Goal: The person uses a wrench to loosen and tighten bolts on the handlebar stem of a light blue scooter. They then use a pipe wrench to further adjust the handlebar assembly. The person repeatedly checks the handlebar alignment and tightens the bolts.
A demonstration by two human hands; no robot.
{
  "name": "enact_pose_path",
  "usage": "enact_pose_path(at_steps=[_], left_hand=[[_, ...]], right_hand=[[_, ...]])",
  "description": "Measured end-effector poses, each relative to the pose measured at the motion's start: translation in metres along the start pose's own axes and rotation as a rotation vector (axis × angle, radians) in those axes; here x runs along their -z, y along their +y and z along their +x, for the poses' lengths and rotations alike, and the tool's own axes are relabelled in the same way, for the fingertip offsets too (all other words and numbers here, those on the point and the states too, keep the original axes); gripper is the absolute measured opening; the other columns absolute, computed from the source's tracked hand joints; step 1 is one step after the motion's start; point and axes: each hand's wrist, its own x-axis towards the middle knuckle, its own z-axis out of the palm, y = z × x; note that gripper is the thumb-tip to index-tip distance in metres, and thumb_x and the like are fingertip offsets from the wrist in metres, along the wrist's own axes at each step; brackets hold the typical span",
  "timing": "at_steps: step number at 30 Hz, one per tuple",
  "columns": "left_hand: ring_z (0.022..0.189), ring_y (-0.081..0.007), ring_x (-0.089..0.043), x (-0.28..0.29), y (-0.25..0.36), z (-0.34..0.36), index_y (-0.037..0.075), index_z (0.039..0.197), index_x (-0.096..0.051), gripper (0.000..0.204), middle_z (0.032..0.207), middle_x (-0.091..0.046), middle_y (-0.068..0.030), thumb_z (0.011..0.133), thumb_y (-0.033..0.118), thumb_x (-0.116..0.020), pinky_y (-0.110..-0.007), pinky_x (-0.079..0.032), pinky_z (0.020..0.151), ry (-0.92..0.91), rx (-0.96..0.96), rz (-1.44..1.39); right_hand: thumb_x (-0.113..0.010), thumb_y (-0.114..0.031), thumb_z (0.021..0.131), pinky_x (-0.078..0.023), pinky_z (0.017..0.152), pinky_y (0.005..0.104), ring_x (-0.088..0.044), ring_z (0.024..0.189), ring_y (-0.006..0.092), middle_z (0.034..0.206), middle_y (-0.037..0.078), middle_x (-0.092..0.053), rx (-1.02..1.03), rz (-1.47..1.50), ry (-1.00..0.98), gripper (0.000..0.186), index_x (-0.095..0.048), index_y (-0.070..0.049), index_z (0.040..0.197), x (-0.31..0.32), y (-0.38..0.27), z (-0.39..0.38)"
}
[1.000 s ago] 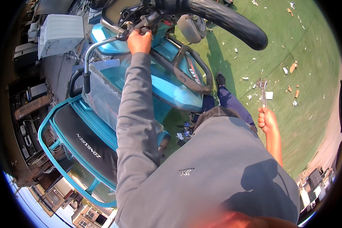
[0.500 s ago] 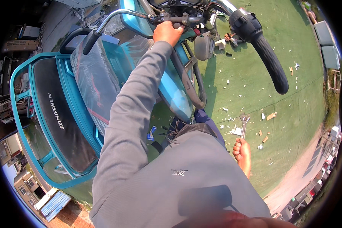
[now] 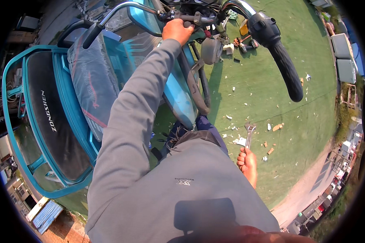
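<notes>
My left hand (image 3: 177, 31) is closed at the middle of the chrome handlebar (image 3: 114, 11) of a blue three-wheeled vehicle, next to the bar clamp. Its fingertips are partly hidden behind the bar. Low at my right side, my right hand (image 3: 247, 163) grips the handle of a silver adjustable wrench (image 3: 248, 135), whose jaw end points forward, away from my body. The black right handgrip (image 3: 287, 73) with its switch housing juts out to the right, with no hand on it.
A seat wrapped in clear plastic (image 3: 91, 81) and a black padded backrest (image 3: 52, 115) in a blue frame stand to my left. Scraps litter the green ground (image 3: 280, 101). A red-and-black power tool (image 3: 243, 45) lies ahead. Grey bins (image 3: 342, 46) stand far right.
My view has shifted slightly, so the vehicle and both hands sit a little further left in the picture. Both hands keep their holds.
</notes>
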Motion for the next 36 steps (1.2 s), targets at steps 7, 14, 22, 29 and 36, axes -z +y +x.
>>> enact_pose_path(at_steps=[7, 14, 22, 29, 36], left_hand=[[0.089, -0.0324, -0.07, -0.005, -0.006, 0.002, 0.005, 0.093, -0.075, 0.043, 0.093, -0.073, -0.0161, 0.08, 0.046, -0.072, -0.04, -0.054, 0.083, 0.047, -0.08, 0.008], [0.092, -0.0329, -0.07, 0.0, 0.003, 0.002, 0.006, 0.095, -0.075, 0.045, 0.095, -0.073, -0.0155, 0.079, 0.048, -0.072, -0.041, -0.054, 0.084, 0.028, -0.075, 0.096], [0.086, -0.0316, -0.07, 0.003, 0.011, -0.004, 0.005, 0.095, -0.075, 0.04, 0.089, -0.073, -0.015, 0.08, 0.042, -0.072, -0.039, -0.054, 0.081, 0.033, 0.002, 0.069], [0.085, -0.0288, -0.071, 0.006, 0.01, -0.007, 0.006, 0.095, -0.076, 0.044, 0.087, -0.074, -0.013, 0.077, 0.046, -0.076, -0.038, -0.054, 0.079, -0.001, 0.084, 0.051], [0.085, -0.0299, -0.071, 0.002, -0.002, -0.002, 0.005, 0.096, -0.076, 0.048, 0.087, -0.074, -0.0143, 0.076, 0.048, -0.077, -0.038, -0.054, 0.079, -0.001, 0.021, 0.004]], right_hand=[[-0.04, -0.032, 0.106, -0.02, 0.038, 0.0229, -0.026, 0.044, 0.0063, 0.061, -0.006, -0.035, -0.015, 0.032, -0.025, 0.026, -0.049, -0.008, 0.102, 0.006, 0.009, 0.005], [-0.04, -0.033, 0.106, -0.02, 0.037, 0.023, -0.025, 0.044, 0.006, 0.061, -0.006, -0.034, -0.014, 0.058, -0.029, 0.027, -0.049, -0.008, 0.102, 0.011, 0.014, 0.007], [-0.04, -0.033, 0.106, -0.02, 0.037, 0.0232, -0.025, 0.043, 0.0058, 0.06, -0.007, -0.033, -0.013, 0.055, 0.0, 0.027, -0.05, -0.008, 0.101, 0.012, 0.013, 0.004], [-0.041, -0.033, 0.106, -0.02, 0.037, 0.0231, -0.025, 0.044, 0.0062, 0.06, -0.006, -0.034, -0.017, 0.062, -0.002, 0.028, -0.05, -0.008, 0.101, 0.013, 0.013, 0.003], [-0.041, -0.034, 0.106, -0.02, 0.038, 0.0231, -0.026, 0.044, 0.0062, 0.06, -0.006, -0.034, -0.034, 0.064, -0.004, 0.028, -0.05, -0.008, 0.101, 0.016, 0.014, 0.01]])
